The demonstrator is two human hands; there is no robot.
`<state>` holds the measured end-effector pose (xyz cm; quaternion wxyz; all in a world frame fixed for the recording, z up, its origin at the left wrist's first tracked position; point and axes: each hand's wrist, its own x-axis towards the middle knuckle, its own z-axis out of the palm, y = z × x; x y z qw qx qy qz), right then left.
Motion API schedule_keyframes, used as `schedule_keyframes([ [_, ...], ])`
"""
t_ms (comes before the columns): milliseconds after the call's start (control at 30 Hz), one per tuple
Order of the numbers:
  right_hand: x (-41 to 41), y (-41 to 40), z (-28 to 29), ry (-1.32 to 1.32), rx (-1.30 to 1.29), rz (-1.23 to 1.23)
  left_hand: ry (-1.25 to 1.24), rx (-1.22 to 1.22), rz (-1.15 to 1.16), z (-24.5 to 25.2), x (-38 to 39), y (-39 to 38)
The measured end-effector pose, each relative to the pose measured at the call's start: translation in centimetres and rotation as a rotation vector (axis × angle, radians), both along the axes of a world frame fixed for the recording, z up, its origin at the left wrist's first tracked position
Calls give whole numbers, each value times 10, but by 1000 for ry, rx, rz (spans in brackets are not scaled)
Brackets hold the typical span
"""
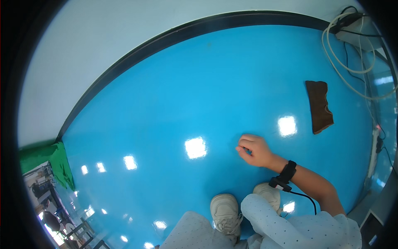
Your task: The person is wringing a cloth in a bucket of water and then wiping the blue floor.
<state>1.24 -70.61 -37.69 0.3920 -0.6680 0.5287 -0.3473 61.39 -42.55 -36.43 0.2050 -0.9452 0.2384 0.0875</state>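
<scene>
My right hand (254, 150) hangs over the glossy blue floor (217, 93), its fingers curled in, and nothing shows in it. A black strap (287, 171) with a small device and a cable circles that wrist. My left hand is out of view. To the right of my right hand, a brown cloth (319, 107) with one wavy edge lies flat on the floor. Below are my light shoes (225, 213) and pale speckled clothing (292, 230).
A white wall (93, 46) with a black baseboard (217, 23) curves around the far side. Looped pale cables (329, 53) and a power strip (374, 152) are at the right. Green fabric (60, 162) and chairs (80, 233) stand at the left.
</scene>
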Motion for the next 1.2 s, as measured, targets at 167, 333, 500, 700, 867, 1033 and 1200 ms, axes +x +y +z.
schedule_keyframes([
  [167, 1, 0, -1, 37, -16, 13, -2, 43, 44, 9, 4, 13],
  [333, 2, 0, -3, 44, -43, 22, -3, 88, 63, 21, 7, 22],
  [500, 1, -1, 0, 81, -83, 44, -12, 119, 86, 33, 7, 30],
  [700, 1, 1, 0, 70, -85, 51, -21, 140, 103, 44, 7, 40],
  [867, 2, 1, 1, 71, -92, 53, -26, 145, 121, 53, 8, 52],
  [1033, 3, 1, 2, 68, -94, 37, -28, 137, 136, 59, 8, 64],
  [1200, 1, 0, 5, -17, 34, 4, -28, 129, 147, 58, 11, 72],
])
